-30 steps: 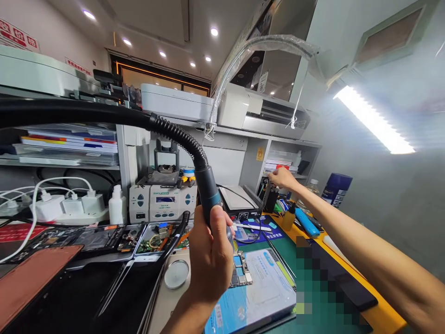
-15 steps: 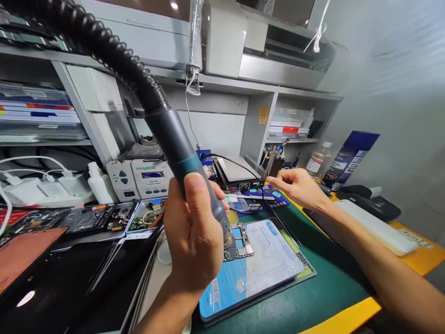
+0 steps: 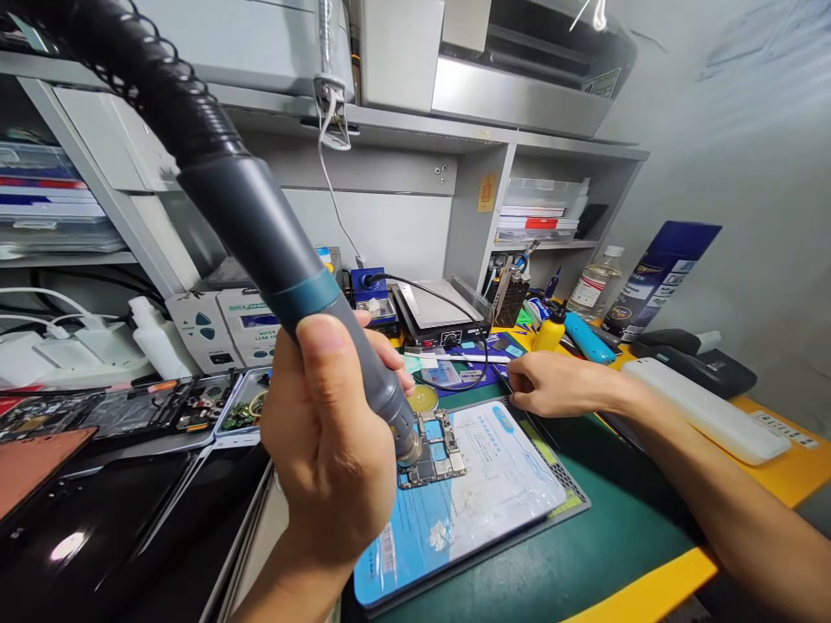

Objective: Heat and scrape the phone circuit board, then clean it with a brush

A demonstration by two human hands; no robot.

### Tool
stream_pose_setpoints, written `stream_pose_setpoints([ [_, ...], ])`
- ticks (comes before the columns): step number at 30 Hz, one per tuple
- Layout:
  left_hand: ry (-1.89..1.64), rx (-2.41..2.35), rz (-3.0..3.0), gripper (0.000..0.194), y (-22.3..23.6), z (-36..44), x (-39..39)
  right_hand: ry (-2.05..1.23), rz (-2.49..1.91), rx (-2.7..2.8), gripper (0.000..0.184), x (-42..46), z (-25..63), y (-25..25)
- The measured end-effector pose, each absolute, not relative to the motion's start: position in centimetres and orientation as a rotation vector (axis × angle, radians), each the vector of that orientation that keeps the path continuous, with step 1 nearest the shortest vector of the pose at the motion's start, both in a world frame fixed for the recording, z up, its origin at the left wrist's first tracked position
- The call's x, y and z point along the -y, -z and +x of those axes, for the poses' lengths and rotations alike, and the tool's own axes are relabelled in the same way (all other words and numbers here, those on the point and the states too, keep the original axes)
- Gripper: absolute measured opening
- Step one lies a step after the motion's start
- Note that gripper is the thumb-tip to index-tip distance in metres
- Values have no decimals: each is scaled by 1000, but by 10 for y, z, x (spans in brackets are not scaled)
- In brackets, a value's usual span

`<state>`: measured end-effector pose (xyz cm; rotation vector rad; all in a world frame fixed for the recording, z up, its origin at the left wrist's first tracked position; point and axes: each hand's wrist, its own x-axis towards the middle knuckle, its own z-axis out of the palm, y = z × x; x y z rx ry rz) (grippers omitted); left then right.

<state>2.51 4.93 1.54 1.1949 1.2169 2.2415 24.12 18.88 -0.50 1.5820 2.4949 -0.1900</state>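
Note:
My left hand (image 3: pixel 331 441) is wrapped round the dark handle of a hot air gun (image 3: pixel 260 225), tilted with its nozzle down over the left part of a small phone circuit board (image 3: pixel 447 467). That board lies on a blue and white package (image 3: pixel 493 493) on the green mat (image 3: pixel 538 562). My right hand (image 3: pixel 558 381) is low beside the package's far right corner, fingers pinched at a thin dark tool that looks like tweezers (image 3: pixel 499 376). The fingertips partly cover this tool. A round yellowish tin (image 3: pixel 424 398) sits behind the board, close to the nozzle.
Opened phone parts (image 3: pixel 117 415) and black screens (image 3: pixel 162 510) cover the left side. Behind stand a hot air station (image 3: pixel 243 324), a flat heating plate (image 3: pixel 441 320) and a tool holder (image 3: pixel 510 298). Bottles (image 3: pixel 594 277) and a white case (image 3: pixel 707 411) stand at the right.
My right hand has come down from the tool holder to the mat beside the package. My left hand has lowered the hot air gun over the circuit board. The view has tilted down.

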Motion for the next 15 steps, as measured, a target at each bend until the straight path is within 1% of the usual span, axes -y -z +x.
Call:
stream_pose_setpoints([
  [9, -2263, -1253, 1193, 37, -16, 24, -51, 222, 1598, -2442, 25, -187, 239, 1],
  [15, -2247, -1287, 1194, 40, -16, 23, -49, 392, 1680, -2443, 21, -189, 240, 3],
])
